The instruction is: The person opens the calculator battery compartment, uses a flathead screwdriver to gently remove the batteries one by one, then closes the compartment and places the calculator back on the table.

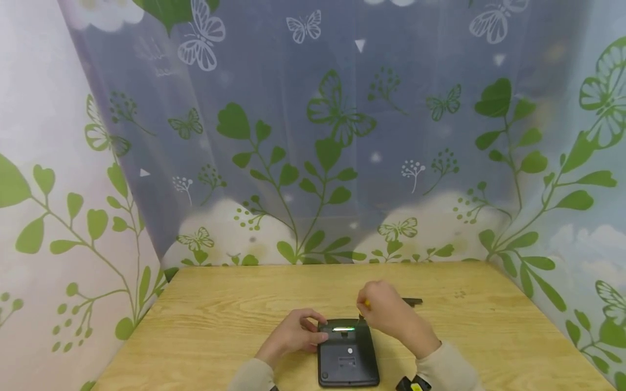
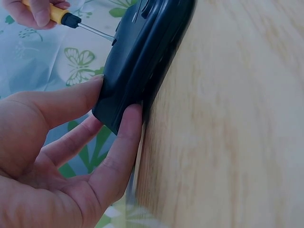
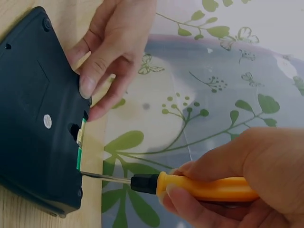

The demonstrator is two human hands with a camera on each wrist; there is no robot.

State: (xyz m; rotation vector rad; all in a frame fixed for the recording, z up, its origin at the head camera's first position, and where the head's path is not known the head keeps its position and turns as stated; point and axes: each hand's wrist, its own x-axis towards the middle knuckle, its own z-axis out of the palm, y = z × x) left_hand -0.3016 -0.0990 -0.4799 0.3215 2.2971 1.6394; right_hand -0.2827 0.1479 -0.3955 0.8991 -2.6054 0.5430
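A black calculator (image 1: 359,361) lies back side up on the wooden table, with its narrow battery slot at the far end. Inside the slot shows a green battery (image 3: 79,157). My left hand (image 1: 295,332) grips the calculator's far left corner, thumb on the back and fingers at the edge. In my right hand (image 1: 386,310) is a yellow-handled screwdriver (image 3: 209,188) with a black collar. Its thin metal shaft (image 3: 109,178) points at the far edge of the calculator, the tip right at the end of the slot.
A small black strip (image 1: 413,301) lies on the table beyond the right hand. Near the right sleeve sits a black and yellow object (image 1: 414,385), partly out of frame. Curtains with leaf and butterfly prints (image 1: 274,217) stand behind and beside the table (image 1: 220,304).
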